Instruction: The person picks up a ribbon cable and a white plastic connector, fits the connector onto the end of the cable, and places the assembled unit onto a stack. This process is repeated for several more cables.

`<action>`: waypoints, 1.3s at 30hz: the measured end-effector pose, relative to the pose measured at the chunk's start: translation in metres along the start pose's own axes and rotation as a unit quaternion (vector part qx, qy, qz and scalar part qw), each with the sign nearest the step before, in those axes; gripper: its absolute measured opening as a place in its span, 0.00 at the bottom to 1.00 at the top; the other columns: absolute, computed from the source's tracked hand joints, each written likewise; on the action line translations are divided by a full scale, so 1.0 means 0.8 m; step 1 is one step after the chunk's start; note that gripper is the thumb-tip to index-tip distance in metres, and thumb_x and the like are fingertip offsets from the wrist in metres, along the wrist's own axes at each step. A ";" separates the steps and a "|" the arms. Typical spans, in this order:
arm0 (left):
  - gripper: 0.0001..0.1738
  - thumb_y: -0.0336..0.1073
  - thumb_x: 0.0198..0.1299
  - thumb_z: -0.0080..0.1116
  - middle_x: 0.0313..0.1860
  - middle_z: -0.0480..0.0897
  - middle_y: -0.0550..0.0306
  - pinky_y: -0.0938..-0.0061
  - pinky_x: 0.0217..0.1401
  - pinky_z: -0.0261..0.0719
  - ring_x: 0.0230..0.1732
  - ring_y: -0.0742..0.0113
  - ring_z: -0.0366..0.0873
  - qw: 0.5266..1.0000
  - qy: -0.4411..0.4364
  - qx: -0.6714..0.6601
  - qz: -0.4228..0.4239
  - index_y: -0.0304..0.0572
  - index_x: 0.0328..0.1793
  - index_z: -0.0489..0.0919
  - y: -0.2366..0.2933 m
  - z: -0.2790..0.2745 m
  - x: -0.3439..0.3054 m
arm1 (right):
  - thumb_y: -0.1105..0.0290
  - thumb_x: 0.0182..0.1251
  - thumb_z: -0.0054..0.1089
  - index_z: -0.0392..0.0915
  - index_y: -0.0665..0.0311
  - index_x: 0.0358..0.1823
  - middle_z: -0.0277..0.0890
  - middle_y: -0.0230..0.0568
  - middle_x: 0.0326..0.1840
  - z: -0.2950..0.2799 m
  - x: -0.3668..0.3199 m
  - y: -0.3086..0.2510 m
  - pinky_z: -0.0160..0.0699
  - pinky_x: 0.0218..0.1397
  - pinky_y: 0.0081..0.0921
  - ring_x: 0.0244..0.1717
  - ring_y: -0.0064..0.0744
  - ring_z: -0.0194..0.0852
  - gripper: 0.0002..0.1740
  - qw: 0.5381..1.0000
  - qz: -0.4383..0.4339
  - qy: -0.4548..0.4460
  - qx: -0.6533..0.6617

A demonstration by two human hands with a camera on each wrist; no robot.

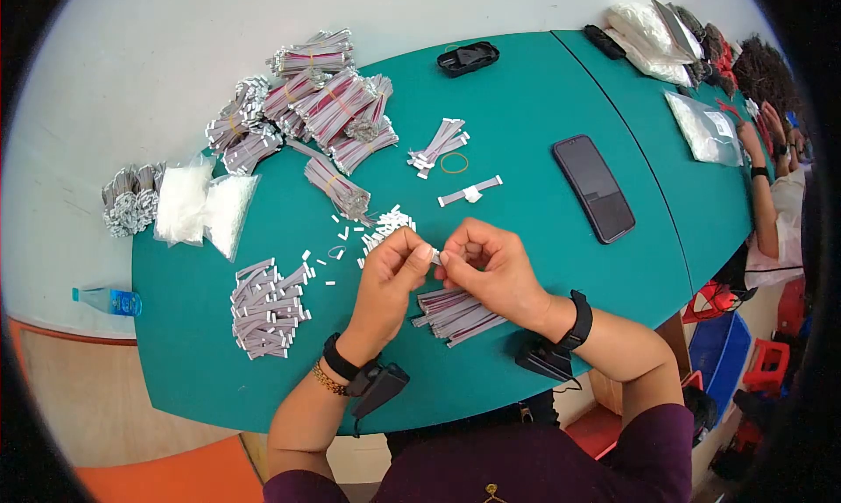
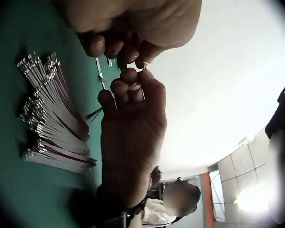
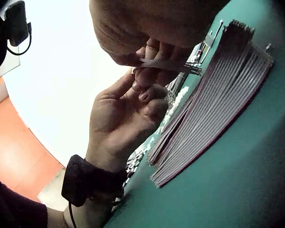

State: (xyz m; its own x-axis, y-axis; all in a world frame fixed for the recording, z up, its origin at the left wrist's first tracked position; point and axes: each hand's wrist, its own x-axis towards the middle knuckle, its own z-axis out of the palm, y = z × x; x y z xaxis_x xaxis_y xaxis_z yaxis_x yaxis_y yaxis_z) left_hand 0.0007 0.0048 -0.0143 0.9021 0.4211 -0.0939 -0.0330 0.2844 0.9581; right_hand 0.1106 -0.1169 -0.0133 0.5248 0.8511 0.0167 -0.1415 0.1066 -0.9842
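Both hands meet above the table's middle. Between thumb and fingers, the left hand [image 1: 382, 286] pinches a small white connector [image 1: 435, 257]. Touching its fingertips, the right hand [image 1: 499, 273] has curled fingers around a short grey ribbon cable [image 3: 164, 64], whose bare wire ends stick out in the right wrist view. Fingers hide most of the join between connector and cable. Just below the hands lies a fanned stack of grey ribbon cables [image 1: 460, 316], also beside them in the left wrist view [image 2: 57, 114]. A pile of white connectors [image 1: 391, 226] is beyond the left hand.
Cables with white ends [image 1: 267, 310] lie at left, and bundled cables [image 1: 337, 109] at the back left near plastic bags [image 1: 184, 202]. A phone [image 1: 594, 187], black case [image 1: 468, 59] and rubber band [image 1: 454, 163] are on the green table [image 1: 526, 109]. Other people's arms show at right.
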 end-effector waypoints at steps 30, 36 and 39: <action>0.11 0.40 0.66 0.51 0.26 0.67 0.69 0.83 0.32 0.58 0.28 0.80 0.59 1.000 -0.017 0.004 -0.012 0.45 0.32 0.69 0.004 0.002 -0.001 | 0.76 0.60 0.58 0.70 0.66 0.27 0.72 0.27 0.23 -0.003 0.003 0.001 0.66 0.24 0.13 0.24 0.09 0.67 0.06 1.000 -0.001 -0.009 -0.018; 0.11 0.40 0.66 0.51 0.24 0.65 0.70 0.85 0.30 0.57 0.26 0.82 0.58 0.993 -0.050 -0.079 -0.077 0.45 0.31 0.69 0.006 -0.002 0.002 | 0.77 0.59 0.58 0.70 0.66 0.26 0.71 0.26 0.22 -0.002 0.002 -0.003 0.66 0.24 0.13 0.24 0.09 0.66 0.07 0.999 -0.003 -0.012 -0.031; 0.11 0.39 0.67 0.50 0.24 0.64 0.71 0.84 0.30 0.57 0.26 0.82 0.58 0.990 -0.056 -0.099 -0.082 0.46 0.31 0.69 0.004 -0.003 0.002 | 0.77 0.59 0.58 0.70 0.66 0.26 0.71 0.26 0.21 -0.002 0.002 -0.004 0.66 0.23 0.13 0.23 0.09 0.66 0.07 0.999 -0.002 -0.012 -0.038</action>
State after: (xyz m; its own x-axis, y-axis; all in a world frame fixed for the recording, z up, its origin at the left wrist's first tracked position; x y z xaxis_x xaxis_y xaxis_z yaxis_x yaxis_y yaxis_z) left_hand 0.0011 0.0083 -0.0116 0.9443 0.2600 -0.2015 0.0433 0.5090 0.8597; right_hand 0.1131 -0.1168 -0.0108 0.5046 0.8630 0.0230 -0.0752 0.0705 -0.9947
